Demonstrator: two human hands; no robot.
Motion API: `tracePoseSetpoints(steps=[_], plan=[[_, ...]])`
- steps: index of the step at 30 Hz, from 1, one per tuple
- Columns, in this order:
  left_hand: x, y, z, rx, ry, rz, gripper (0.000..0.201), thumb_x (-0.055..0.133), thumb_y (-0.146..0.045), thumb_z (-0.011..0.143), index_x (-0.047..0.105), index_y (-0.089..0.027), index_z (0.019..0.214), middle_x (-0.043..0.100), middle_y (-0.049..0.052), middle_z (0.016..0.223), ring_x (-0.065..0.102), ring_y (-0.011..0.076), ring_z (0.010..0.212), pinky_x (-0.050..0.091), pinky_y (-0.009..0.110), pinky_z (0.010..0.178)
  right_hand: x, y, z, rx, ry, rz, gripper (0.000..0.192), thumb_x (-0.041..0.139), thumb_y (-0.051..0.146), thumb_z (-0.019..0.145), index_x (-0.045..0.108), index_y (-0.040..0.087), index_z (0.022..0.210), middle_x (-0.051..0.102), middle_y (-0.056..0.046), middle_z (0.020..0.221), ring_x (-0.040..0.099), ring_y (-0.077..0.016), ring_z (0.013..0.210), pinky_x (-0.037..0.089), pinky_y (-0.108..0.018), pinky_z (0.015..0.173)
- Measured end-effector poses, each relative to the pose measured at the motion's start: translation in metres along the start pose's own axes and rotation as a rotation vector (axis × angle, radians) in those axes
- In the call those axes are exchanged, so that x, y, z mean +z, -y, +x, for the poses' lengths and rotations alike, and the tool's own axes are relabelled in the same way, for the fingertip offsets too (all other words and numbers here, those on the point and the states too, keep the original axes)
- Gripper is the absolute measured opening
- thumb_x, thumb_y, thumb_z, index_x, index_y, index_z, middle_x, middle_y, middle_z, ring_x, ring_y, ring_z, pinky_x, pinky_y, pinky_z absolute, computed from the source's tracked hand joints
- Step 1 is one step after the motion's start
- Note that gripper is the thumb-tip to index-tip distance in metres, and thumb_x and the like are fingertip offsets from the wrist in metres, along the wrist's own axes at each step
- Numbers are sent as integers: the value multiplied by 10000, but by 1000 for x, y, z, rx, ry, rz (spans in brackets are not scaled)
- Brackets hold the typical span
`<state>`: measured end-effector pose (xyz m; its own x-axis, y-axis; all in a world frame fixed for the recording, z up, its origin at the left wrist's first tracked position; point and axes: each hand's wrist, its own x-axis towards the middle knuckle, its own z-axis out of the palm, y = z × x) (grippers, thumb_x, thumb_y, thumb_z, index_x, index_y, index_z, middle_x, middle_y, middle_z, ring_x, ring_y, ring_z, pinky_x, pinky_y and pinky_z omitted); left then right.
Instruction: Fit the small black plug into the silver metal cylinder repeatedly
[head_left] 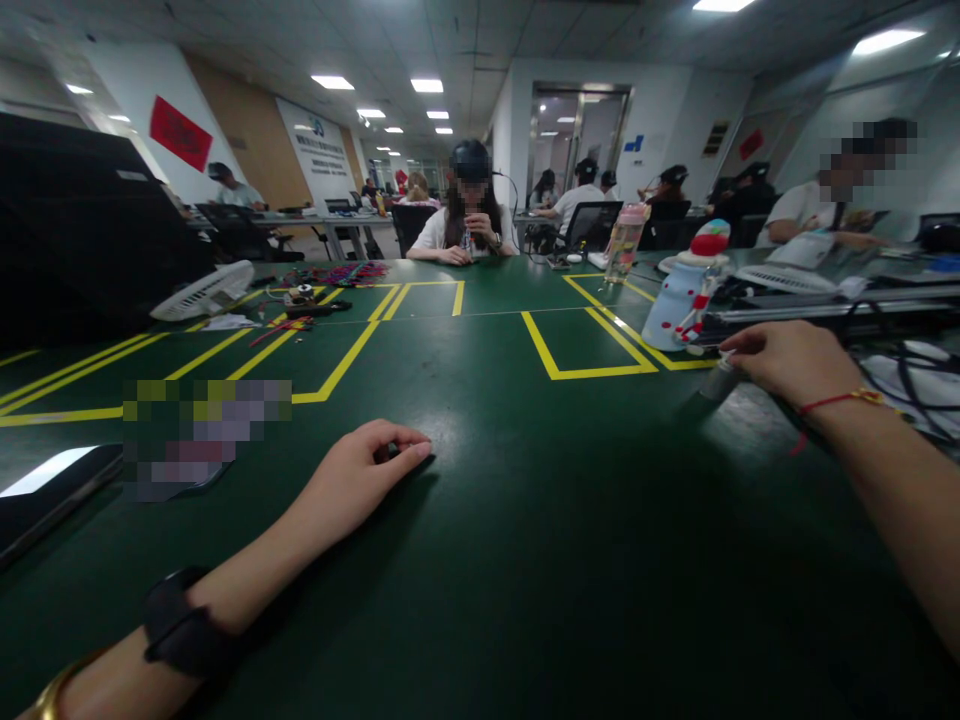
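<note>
My left hand (379, 455) rests on the green table (525, 560), its thumb and fingertips drawn together. A dark spot shows at those fingertips, and I cannot tell if it is a small object or shadow. To the right, my right hand (787, 362) pinches the top of a small grey cylinder (720, 380), which leans with its lower end at or just over the tabletop. Just beyond that hand stands a light-blue bottle (671, 305) with a red and white figure on it.
At left lie a phone (64, 490), a blurred-out flat item (202, 440), a white fan (206, 290) and tangled wires (337, 275). Yellow tape (600, 374) marks the table. Cables (919, 390) and a clear bottle (626, 245) are on the right. A person (465, 215) sits opposite.
</note>
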<state>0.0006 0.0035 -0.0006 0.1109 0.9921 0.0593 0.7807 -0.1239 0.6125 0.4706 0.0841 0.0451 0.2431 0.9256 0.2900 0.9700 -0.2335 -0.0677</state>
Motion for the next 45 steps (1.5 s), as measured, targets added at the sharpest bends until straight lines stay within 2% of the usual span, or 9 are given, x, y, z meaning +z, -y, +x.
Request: tracePoseSetpoints(steps=[6,13,19,27,30,33,40,43,45], plan=[[1,1,1,0,1,-1,403,504,-564,767,682,-241,931,666,38,877,581,214,752,418,304,628,1,-2,1,111,-13,8,399,556,431,714,666,205,1025,646,-96,970,520,-186,785,326,-307,631],[2,3,1,-1,11,-5,407,507,-556,770,674,-228,944,661,38,892,580,199,749,422,304,649,8,-10,8,86,-10,79,353,622,356,651,652,264,991,666,5,895,569,-158,818,376,-262,669],[1,2,0,-11,17,8,412,503,-560,771,671,-227,947,661,40,895,582,204,761,421,303,651,7,-15,10,118,-39,32,323,603,377,663,649,301,974,662,18,924,569,-179,852,382,-283,682],[-2,-5,-1,-14,26,9,413,492,-555,780,672,-219,940,661,43,884,586,206,769,423,296,643,7,-17,10,66,77,20,526,645,552,559,686,154,900,651,-114,923,550,-206,820,359,-319,692],[-2,-5,-1,-12,37,11,408,489,-547,786,670,-217,942,659,45,889,588,207,775,423,295,642,3,4,-1,-36,37,80,467,567,518,676,696,125,891,652,-118,886,552,-187,805,367,-317,714],[0,-3,0,-6,21,11,407,494,-556,781,669,-227,946,661,41,890,590,207,771,427,300,647,1,47,-26,-226,-26,306,450,522,476,754,674,109,967,651,-104,900,572,-149,787,404,-285,733],[2,2,2,12,15,10,394,500,-554,778,679,-236,928,664,39,913,598,213,804,441,319,695,5,159,-117,-827,100,789,282,535,308,810,632,188,1047,616,-42,1035,567,-105,920,467,-227,812],[4,4,2,44,-12,18,363,509,-533,784,681,-242,916,657,31,921,590,205,811,440,318,706,8,177,-140,-929,139,857,264,517,242,821,614,195,1063,601,-35,1049,547,-94,962,453,-232,871],[6,0,1,89,-30,34,343,503,-508,802,673,-242,935,644,32,920,578,192,775,437,309,672,14,178,-146,-906,184,917,281,521,234,817,592,203,1087,581,-37,1088,543,-94,981,468,-232,863]])
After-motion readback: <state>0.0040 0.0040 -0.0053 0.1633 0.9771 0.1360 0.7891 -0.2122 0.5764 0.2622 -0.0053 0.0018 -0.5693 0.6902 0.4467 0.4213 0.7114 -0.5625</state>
